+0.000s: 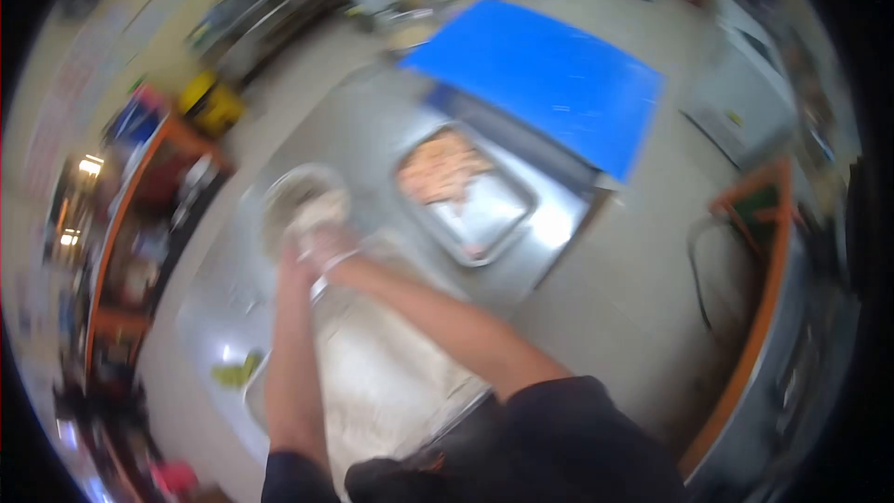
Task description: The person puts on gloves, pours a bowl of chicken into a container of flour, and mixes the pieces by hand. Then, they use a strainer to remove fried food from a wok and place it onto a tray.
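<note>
My left hand (296, 259) and my right hand (328, 244) are close together at the near side of a round bowl (279, 196). Pale, floury-looking stuff shows inside the bowl, right by my fingers. Motion smears both hands, so I cannot tell what they hold. Something whitish wraps my right wrist. Beneath my forearms lies a wide tray (382, 373) coated with white powder like flour. To the right, a metal tray (517, 214) holds raw-looking pinkish meat pieces (442, 168), heaped in its far part.
A large blue board (549, 74) covers the far end of the steel table (358, 102). Something green (237, 370) lies at the table's left. An orange-edged shelf unit (140, 196) stands on the left, a white appliance (745, 84) on the right.
</note>
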Tool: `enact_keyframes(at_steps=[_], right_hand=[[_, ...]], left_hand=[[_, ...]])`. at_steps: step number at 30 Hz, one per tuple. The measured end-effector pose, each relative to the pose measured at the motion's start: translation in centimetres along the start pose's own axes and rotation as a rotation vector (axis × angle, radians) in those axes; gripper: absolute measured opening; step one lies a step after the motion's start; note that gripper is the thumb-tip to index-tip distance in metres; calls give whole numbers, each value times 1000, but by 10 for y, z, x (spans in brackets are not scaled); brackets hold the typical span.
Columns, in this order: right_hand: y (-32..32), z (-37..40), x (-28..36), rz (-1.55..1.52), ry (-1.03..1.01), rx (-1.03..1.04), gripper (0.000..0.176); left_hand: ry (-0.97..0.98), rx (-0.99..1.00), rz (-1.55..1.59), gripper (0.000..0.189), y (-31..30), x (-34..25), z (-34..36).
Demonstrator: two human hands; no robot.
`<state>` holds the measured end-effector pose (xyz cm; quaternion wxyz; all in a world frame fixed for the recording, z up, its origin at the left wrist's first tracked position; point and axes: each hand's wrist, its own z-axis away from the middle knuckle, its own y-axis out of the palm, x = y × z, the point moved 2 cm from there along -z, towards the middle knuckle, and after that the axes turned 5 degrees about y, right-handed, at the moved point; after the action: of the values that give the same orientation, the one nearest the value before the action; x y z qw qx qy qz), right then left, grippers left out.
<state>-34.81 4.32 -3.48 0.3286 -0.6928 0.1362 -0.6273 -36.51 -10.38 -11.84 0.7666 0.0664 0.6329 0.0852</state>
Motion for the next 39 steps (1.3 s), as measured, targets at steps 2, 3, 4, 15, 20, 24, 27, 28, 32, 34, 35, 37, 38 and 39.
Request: enact_keyframes(at_steps=[2,3,4,15,20,24,27,28,32,34,35,37,38,39], right_hand=[[-9,-1,6,79,17,161,29],[-13,3,8,149,-12,95,30],[-9,1,9,159,-31,36,30],[-21,10,12,225,-123,95,23],[-23,12,13,260,-147,54,23],[-35,15,21,195,-136,80,23],[-36,19,25,216,-152,87,23],[-35,19,24,229,-151,78,23],[-38,13,26,117,-81,141,22],[-42,13,29,-25,-40,198,20],[-43,13,31,-98,-27,222,20],[-15,8,18,-132,-138,229,17],[-5,6,14,-147,-198,234,17],[-6,7,15,-149,-217,248,17]], left_hand=[[-101,-273,466,45,15,-11,-2],[-120,-371,594,48,26,-19,2],[-111,-387,657,47,41,-32,13],[-95,-557,847,35,67,-39,28],[-11,-304,951,49,60,-43,21],[-4,-8,971,63,77,-80,29],[7,-261,651,62,96,-102,40],[-36,-228,688,55,93,-103,40],[-159,50,744,51,85,-113,36],[-93,7,736,67,78,-110,27],[-53,-14,727,75,73,-109,22],[418,-146,-43,70,27,-65,-4],[446,-110,-21,67,22,-59,-7],[473,-73,3,65,17,-53,-9]])
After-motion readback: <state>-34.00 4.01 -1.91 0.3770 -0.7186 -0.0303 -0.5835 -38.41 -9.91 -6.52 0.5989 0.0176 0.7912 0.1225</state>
